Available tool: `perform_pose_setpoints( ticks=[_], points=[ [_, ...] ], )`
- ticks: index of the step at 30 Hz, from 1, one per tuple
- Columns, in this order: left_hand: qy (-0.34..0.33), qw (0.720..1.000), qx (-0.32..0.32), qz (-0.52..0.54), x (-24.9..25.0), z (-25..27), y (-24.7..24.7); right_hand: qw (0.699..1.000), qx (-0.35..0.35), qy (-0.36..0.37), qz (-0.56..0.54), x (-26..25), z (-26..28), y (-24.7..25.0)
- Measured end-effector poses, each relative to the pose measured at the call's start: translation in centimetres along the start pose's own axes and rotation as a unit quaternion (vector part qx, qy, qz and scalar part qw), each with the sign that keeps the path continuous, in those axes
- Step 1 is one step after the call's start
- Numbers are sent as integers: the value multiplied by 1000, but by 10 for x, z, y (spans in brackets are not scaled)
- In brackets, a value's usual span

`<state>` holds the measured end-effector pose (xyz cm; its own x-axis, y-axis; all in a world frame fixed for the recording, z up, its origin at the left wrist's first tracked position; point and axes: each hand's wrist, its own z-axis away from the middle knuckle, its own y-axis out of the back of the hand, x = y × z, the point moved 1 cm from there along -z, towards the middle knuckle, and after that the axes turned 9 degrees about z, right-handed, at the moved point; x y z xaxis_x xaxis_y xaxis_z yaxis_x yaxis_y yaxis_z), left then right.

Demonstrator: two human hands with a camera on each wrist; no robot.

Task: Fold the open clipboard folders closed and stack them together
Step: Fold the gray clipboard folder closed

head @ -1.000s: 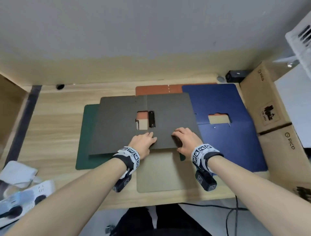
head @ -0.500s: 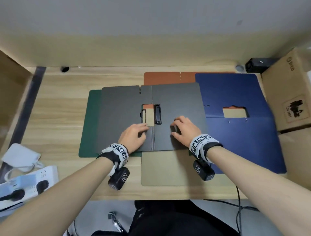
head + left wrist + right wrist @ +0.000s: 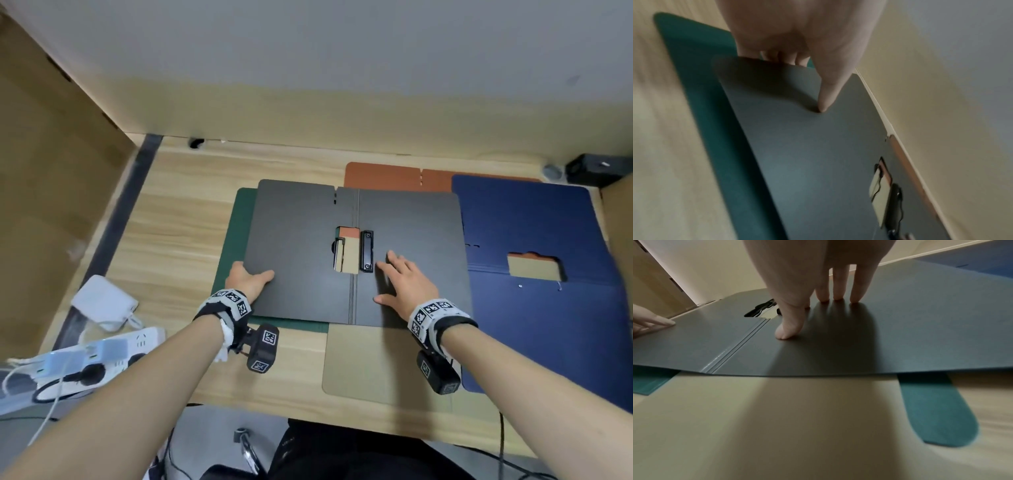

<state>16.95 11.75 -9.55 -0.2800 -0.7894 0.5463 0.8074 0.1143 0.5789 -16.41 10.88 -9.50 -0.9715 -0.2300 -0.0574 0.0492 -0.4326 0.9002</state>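
Observation:
A dark grey clipboard folder lies open and flat on the wooden desk, with its black clip just right of the spine. My left hand pinches the folder's left edge. In the left wrist view the thumb lies on top of the grey cover and the fingers are tucked underneath. My right hand presses flat on the right half beside the clip, fingers straight. Under the grey folder lie a green folder, a tan one and an orange one. An open blue folder lies to the right.
A cardboard box stands at the right edge and a cardboard panel at the left. A power strip and a white adapter with cables lie front left. A small black device sits back right.
My left hand slid from the folder's middle to its left edge and took hold of it. My right hand stayed on the right half and its fingers flattened out.

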Motion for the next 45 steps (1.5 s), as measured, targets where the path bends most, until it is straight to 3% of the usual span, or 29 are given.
perform_pose_setpoints(
  ticks=[5,11,16,20,24,28,36,40,45],
  points=[
    [-7,1000,-8,26,7,-12,7,999,-28,-34,14,-10,-4,10],
    [-63,993,-76,70,31,-9,38,994,-88,-39,-46,-12,-4,45],
    [-166,974,-153,36,73,10,54,992,-3,-84,-97,-5,18,86],
    [-293,931,-217,3,119,50,50,983,35,-117,-137,6,31,111],
    [-417,879,-220,-74,155,96,26,966,67,-145,-204,23,42,130],
    [-473,839,-231,-134,176,132,-10,955,91,-157,-236,43,53,138],
    [-426,841,-258,-211,186,155,-85,926,74,-191,-316,105,54,125],
    [-341,886,-220,-224,161,133,-111,926,32,-203,-317,136,43,92],
    [-174,951,-189,-174,101,109,-130,920,-32,-240,-309,147,30,44]
  ],
)
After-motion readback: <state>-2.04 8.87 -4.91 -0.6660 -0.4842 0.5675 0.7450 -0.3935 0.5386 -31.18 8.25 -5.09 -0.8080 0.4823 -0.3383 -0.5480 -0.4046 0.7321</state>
